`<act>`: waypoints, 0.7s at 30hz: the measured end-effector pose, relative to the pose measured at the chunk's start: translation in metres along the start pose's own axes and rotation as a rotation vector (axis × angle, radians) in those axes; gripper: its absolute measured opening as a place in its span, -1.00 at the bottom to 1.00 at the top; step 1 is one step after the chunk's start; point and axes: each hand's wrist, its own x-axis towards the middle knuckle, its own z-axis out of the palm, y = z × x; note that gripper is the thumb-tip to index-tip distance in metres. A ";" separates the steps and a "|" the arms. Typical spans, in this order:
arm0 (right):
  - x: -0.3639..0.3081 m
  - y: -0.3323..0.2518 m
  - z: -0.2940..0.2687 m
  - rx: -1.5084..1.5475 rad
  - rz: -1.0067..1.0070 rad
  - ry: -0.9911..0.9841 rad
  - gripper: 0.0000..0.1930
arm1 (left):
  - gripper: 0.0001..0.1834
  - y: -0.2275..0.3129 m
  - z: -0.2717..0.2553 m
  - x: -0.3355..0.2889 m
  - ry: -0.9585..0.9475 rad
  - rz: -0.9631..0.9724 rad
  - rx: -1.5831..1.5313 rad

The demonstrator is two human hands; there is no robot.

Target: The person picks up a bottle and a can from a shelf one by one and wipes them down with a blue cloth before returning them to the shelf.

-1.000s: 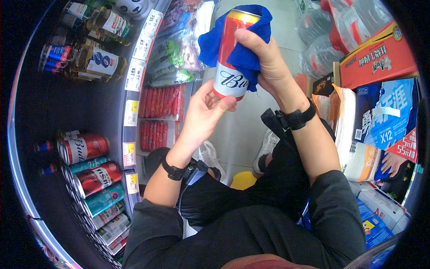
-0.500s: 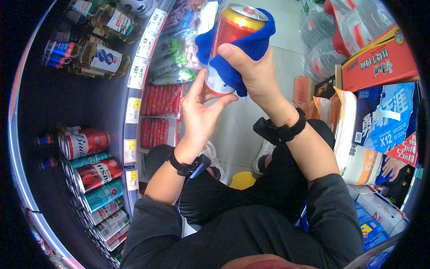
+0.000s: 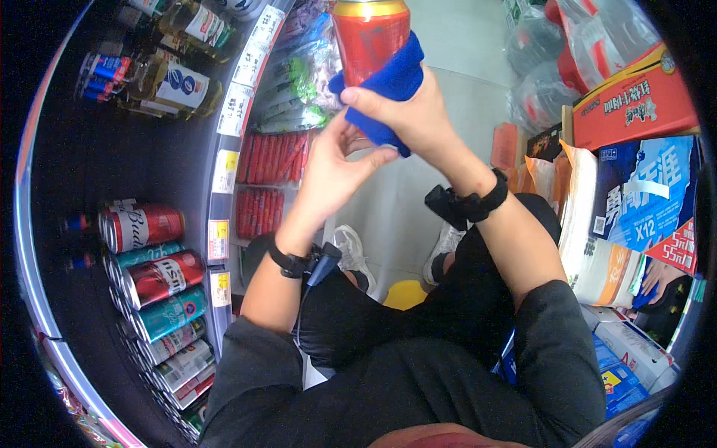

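A red drink can (image 3: 371, 43) with a gold top rim is held upright in front of me, its top cut off by the picture's upper edge. My right hand (image 3: 407, 112) presses a blue cloth (image 3: 390, 86) around the can's lower part, thumb toward me. Below it, my left hand (image 3: 342, 160) closes its fingers and thumb at the can's bottom end. The cloth and my hands cover most of the can's lower half.
On the left, shelves hold stacked cans (image 3: 160, 280) and bottles (image 3: 179, 86) behind a rail of price tags (image 3: 224, 172). Red packets (image 3: 272, 158) lie beyond it. At right stand a red carton (image 3: 635, 108), a blue box (image 3: 646, 194) and wrapped bottles (image 3: 541, 89). A yellow round object (image 3: 405, 295) lies between my feet.
The can has turned more upright and moved slightly up and left. The blue cloth has slid down to its lower part, baring more of the red side. Both hands remain on it.
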 end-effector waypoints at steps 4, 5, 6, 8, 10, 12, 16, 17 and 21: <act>0.009 0.011 -0.013 -0.376 -0.120 0.067 -0.35 | -0.55 -0.002 -0.037 0.007 0.074 0.022 0.150; 0.007 0.010 -0.015 -0.382 -0.110 0.043 -0.35 | -0.51 0.004 -0.039 0.009 0.145 0.067 0.069; 0.006 0.010 -0.015 -0.597 -0.190 0.025 -0.34 | -0.46 0.009 -0.042 0.007 0.225 0.112 -0.008; 0.003 0.010 -0.011 -0.812 -0.272 -0.028 -0.34 | -0.42 0.007 -0.031 0.010 0.260 0.165 -0.195; -0.002 0.014 0.001 -0.960 -0.316 -0.096 -0.37 | -0.35 0.002 -0.027 0.015 0.250 0.239 -0.487; -0.011 0.020 0.012 -1.068 -0.328 -0.126 -0.39 | -0.41 0.000 -0.028 0.021 0.350 0.196 -0.562; -0.025 0.035 0.027 -1.136 -0.310 -0.118 -0.43 | -0.47 -0.003 -0.029 0.017 0.473 0.108 -0.560; -0.026 0.034 0.030 -1.144 -0.313 -0.135 -0.43 | -0.50 -0.002 -0.027 0.014 0.501 0.111 -0.581; -0.026 0.023 0.033 -1.029 -0.193 -0.253 -0.39 | -0.61 -0.003 -0.037 0.010 0.504 0.093 -0.571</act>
